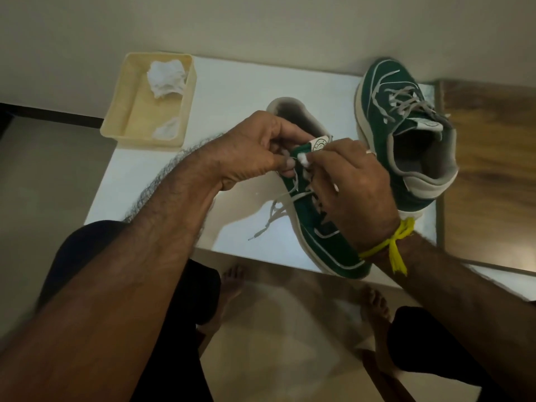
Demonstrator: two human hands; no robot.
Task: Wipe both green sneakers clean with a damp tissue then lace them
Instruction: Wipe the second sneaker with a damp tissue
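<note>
No lettering can be read anywhere. The tongue label (320, 143) of the near green sneaker (324, 227) carries a round emblem ringed with characters too small and blurred to make out. The far sneaker (406, 140), beyond and to its right, bears a similar tongue patch (429, 124), equally illegible.

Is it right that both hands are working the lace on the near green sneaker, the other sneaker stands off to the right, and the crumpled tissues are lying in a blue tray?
Not quite: the tray holding the crumpled tissues is cream yellow, not blue, as the head view shows. The rest holds: the left hand and right hand work the lace on the near sneaker, and the other sneaker stands to the right.
</note>
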